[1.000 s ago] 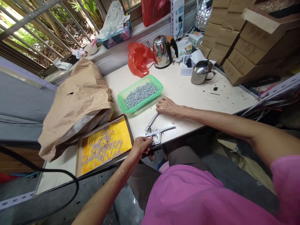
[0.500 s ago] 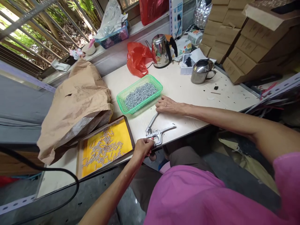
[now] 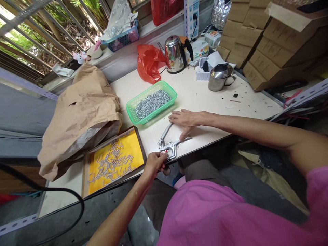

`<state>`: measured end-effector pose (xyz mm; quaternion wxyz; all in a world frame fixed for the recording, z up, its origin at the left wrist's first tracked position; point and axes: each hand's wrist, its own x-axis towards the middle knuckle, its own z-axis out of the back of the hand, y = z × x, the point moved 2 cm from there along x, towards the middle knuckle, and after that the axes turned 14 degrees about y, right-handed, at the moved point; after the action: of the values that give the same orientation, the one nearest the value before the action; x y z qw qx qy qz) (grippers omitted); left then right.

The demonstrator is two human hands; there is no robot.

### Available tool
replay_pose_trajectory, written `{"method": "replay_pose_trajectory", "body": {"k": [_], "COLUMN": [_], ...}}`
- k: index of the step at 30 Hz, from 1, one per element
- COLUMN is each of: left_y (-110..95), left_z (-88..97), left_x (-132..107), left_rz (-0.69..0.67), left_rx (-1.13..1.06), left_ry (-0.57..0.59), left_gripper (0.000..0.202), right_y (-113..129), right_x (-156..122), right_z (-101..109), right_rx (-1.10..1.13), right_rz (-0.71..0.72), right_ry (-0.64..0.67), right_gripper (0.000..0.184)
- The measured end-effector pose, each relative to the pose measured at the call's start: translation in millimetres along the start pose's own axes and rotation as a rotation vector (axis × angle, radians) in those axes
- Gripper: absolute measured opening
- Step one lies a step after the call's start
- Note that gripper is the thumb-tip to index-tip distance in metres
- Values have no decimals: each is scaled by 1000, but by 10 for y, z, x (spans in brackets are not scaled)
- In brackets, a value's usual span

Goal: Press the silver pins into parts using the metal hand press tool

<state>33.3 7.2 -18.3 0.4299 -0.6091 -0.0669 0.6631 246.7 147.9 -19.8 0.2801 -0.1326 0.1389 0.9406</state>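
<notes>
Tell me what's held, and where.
Left hand: at the head of the pliers, exact hold unclear. Right hand: spread over the handle ends, not closed around them.

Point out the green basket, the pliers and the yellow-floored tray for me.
Green basket [image 3: 146, 95], head view: inner far wall.
Pliers [image 3: 165, 133], head view: upper handle.
Yellow-floored tray [image 3: 136, 146], head view: bare floor, right side.

The silver hand tool lies by the near edge of the white tabletop, its two long handles spread apart in a V, a small spring between them. A tiny red piece (too small to make out) shows at its bent frame.
</notes>
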Motion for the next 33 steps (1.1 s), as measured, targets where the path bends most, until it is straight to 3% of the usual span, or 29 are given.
{"method": "replay_pose_trajectory", "body": {"k": [2, 5, 16, 19, 23, 26, 29, 33], "left_y": [2, 2, 48, 15, -195, -420, -624, -729], "left_z": [4, 5, 11, 2, -98, -206, -235, -208], "left_x": [6, 8, 27, -55, -138, -23, 165, 297], "left_rz": [3, -10, 2, -50, -413, -611, -640, -581], "left_rx": [-6, -20, 19, 253, 782, 1054, 1185, 1239], "left_ry": [-1, 5, 12, -89, -353, -319, -222, -136], "left_gripper": [26, 28, 31, 31, 23, 39, 60, 44], "right_y": [41, 126, 371, 424, 472, 493, 524, 580], "right_x": [-60, -120, -327, -382, -420, -421, -414, -387], "right_z": [-24, -19, 33, -19, -80, -94, -67, -26], "right_rx": [11, 5, -12, 1, 0, -22, -27, -3], "right_rz": [4, 4, -86, -100, -101, -85, -80, -120], "right_ry": [42, 77, 62, 23, -36, -66, -83, -56], "right_gripper": [102, 107, 68, 49, 39, 37, 37, 30]}}
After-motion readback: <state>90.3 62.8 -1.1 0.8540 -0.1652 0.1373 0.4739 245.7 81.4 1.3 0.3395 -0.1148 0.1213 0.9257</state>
